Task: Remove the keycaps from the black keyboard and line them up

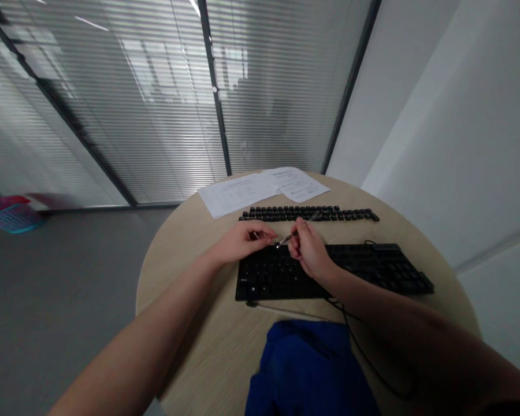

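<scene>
A black keyboard lies across the round wooden table, its left part under both hands. My right hand is closed around a thin metal tool, whose tip points down and left at the keyboard's far edge. The tool's wire-like end sticks out above the fist. My left hand rests over the keyboard's far left corner, thumb and fingers curled close together near the tool's tip; what they hold, if anything, is too small to make out. Beyond the hands, several loose black keycaps stand in rows.
White printed papers lie at the back of the table. A blue cloth is at the near edge, with a black cable running beside it. A red and blue basket stands on the floor at far left.
</scene>
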Action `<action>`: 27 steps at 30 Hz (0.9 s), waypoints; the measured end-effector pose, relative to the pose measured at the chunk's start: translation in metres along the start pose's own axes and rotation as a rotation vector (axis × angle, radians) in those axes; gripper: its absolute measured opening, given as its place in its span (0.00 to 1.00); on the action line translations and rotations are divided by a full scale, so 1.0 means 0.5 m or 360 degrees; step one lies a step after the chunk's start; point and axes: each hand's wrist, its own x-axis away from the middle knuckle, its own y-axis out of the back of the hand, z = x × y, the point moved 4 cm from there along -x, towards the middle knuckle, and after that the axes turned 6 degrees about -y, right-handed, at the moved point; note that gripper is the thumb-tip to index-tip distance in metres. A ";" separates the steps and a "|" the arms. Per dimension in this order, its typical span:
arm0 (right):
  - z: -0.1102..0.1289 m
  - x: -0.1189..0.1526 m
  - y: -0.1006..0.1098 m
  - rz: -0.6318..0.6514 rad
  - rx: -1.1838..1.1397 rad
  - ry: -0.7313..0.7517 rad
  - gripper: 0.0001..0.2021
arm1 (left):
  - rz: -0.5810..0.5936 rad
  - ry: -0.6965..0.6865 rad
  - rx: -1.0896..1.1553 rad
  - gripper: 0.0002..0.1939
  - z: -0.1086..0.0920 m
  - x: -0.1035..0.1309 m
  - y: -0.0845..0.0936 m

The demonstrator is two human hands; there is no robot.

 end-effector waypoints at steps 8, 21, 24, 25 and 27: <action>0.000 -0.005 -0.004 -0.0014 -0.0173 -0.0168 0.23 | 0.0167 -0.0139 -0.0194 0.13 -0.021 -0.007 -0.012; 0.002 -0.004 -0.010 0.0022 -0.0214 -0.0194 0.24 | 0.0066 -0.0012 -0.0123 0.09 -0.020 -0.004 -0.010; 0.001 -0.008 -0.005 -0.0027 -0.0264 -0.0203 0.23 | 0.0049 0.0055 -0.0116 0.09 -0.013 -0.002 -0.001; 0.000 -0.009 -0.003 -0.0044 -0.0289 -0.0215 0.23 | 0.0020 0.0073 -0.0125 0.09 -0.010 -0.002 0.004; -0.001 -0.012 0.000 -0.0057 -0.0330 -0.0235 0.23 | -0.0098 0.0096 -0.0133 0.10 0.000 0.001 0.018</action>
